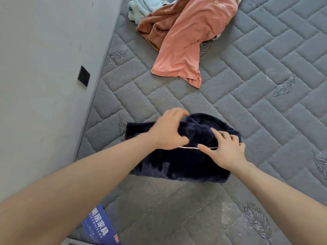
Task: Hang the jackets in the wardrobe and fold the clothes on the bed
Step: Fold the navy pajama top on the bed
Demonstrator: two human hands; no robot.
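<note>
A dark navy fleece garment [177, 161] with a thin white trim line lies folded into a compact bundle on the grey quilted mattress [247, 103]. My left hand [168, 129] grips the bundle's upper fold, fingers curled over the fabric. Beside it, my right hand [224, 149] presses flat on the right part of the garment, fingers spread. Farther up the bed lies a crumpled salmon-pink garment [185, 41], partly on a rust-brown one [152, 32], with a light blue garment [141, 7] behind them.
A grey wall [44, 68] with a black switch plate [83, 76] runs along the bed's left side. A blue printed label [100, 225] hangs at the mattress's near left corner.
</note>
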